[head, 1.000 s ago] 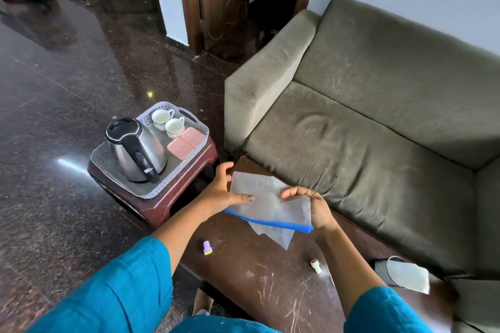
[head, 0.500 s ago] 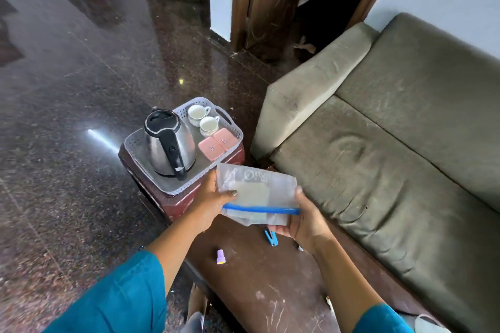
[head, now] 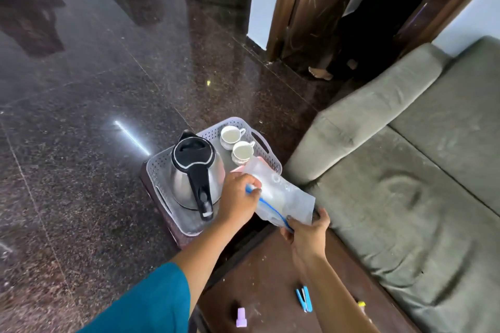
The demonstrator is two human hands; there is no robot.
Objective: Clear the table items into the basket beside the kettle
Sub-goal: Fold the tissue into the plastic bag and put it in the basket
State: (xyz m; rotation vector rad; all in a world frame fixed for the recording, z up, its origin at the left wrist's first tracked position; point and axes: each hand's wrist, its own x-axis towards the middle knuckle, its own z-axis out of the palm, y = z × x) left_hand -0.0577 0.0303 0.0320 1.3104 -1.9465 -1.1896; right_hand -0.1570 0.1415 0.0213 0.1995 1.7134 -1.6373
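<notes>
The person held a clear zip bag (head: 281,194) with a blue seal strip in both hands. The left hand (head: 238,203) pinched one end of the strip, and the right hand (head: 307,232) pinched the other end from below. I think two hands were used because the bag was floppy and would sag and fold if held at one spot.

The bag was in the air, tilted, with its far end over the grey basket (head: 266,161) and its near end over the edge of the brown table (head: 265,273). It had not been put down yet. That end hung just above the free space by the two white cups (head: 238,144), right beside the steel kettle (head: 196,173). The kettle filled much of the basket, so this gap looked like the only good spot.

On the table lay a blue clip (head: 304,299) and a small purple bottle (head: 240,317). They looked like the next things to carry over. A green sofa (head: 405,197) stood next to the table.
</notes>
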